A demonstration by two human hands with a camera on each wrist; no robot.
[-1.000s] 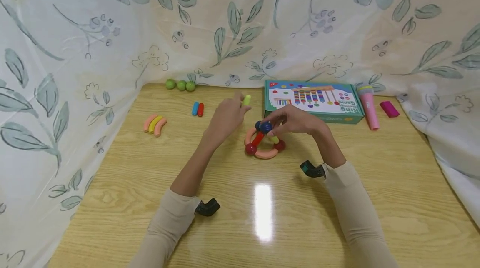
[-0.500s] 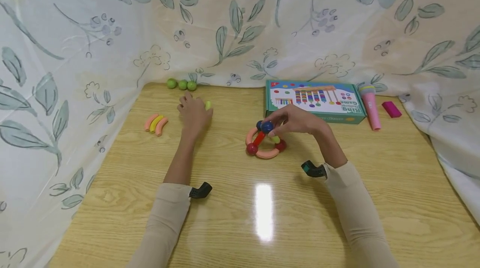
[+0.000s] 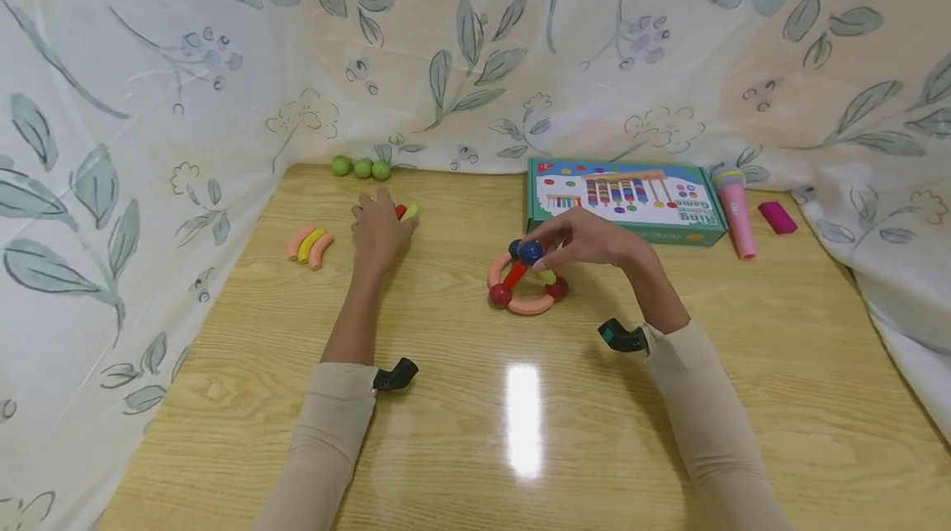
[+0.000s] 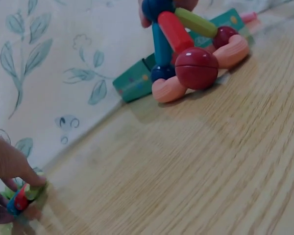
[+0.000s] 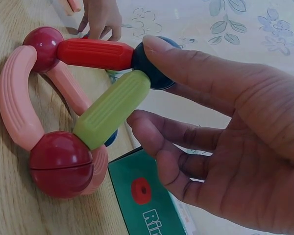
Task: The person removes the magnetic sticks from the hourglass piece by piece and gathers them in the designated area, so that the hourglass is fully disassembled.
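A pink-ringed plastic frame's dark-blue ball is pinched by the right hand; past open wooden table, near its back edge, blue, red, lime plastic sticks seem gripped by the left hand

The left arm enters from the near left and extends toward the far side. The left wrist is nearly straight, aligning the left hand with the forearm, back upward. The left thumb lies to the right, opposing the bent left fingers in a grip. The right arm enters from the near right and slants far and left. The right wrist is bent, directing the right hand left. The right thumb and index finger form a pinch; the remaining fingers are loosely curled. Sleeves end short of both wrists. The hands are well apart.
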